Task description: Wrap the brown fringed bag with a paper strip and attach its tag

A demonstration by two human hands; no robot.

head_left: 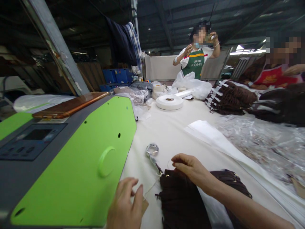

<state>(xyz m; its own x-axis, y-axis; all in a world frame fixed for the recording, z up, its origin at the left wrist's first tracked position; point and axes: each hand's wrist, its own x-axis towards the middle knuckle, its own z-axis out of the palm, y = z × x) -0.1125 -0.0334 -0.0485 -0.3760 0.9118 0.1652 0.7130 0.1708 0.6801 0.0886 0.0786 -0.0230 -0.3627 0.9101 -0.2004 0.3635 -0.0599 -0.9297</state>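
My left hand [126, 203] is at the bottom centre, thumb and forefinger apart. A small brown tag [145, 206] shows beside its thumb, partly hidden, and a thin white string [151, 187] runs up from there towards the dark bundle. My right hand [188, 166] is over the top of the dark brown fabric bundle [182, 200], fingertips pinched at a thin clear loop [168, 164]. Just beyond the bundle's left corner lies a shiny silver ring-shaped tool [152, 150], its narrow end at the corner.
A green and grey machine [95, 152] fills the left side, with a brown case [71, 106] on top. Further back on the table [164, 130] is a white tape roll [169, 102]. Plastic bags [257, 136] and brown bundles [233, 97] lie right. Two people are beyond.
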